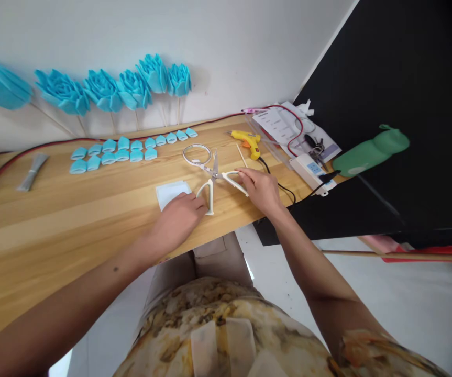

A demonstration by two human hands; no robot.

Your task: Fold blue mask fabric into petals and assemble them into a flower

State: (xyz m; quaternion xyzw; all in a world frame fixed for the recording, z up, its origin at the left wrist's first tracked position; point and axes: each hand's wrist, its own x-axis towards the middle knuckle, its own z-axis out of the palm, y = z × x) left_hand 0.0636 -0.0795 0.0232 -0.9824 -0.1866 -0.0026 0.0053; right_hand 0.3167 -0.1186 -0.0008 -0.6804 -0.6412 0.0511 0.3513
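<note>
- White-handled metal scissors (215,176) stand splayed open at the pale wooden bench (53,225).
- Left hand (182,214) and right hand (261,188): fingers pinching one handle each.
- A slipping grip could swing the blades into the round silver-rimmed ring (197,145).
- Leftward wrist drift might crease the pale-blue flat sheet (171,192).

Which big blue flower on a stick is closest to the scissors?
The far-right flower; the other five all stand farther left, so they're farther from the scissors.
</note>
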